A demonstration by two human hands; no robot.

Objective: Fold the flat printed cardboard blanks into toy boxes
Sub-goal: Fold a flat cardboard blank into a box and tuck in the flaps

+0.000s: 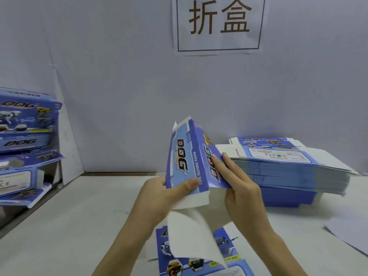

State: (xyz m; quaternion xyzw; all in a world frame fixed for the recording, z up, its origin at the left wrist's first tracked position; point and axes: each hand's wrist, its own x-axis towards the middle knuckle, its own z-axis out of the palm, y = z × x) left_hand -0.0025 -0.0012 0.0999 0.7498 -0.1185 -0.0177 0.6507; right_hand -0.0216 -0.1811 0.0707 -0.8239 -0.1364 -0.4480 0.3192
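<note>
A blue printed cardboard blank marked "DOG" stands partly folded above the table's middle, its white flaps hanging toward me. My left hand grips its lower left panel, thumb across the printed face. My right hand holds the right panel, fingers laid along it. A second printed blank lies flat on the table under my wrists. A thick stack of flat blanks sits at the right.
Several folded toy boxes are piled at the far left against the wall. A white wall with a paper sign closes the back. A loose white sheet lies at the right edge of the table.
</note>
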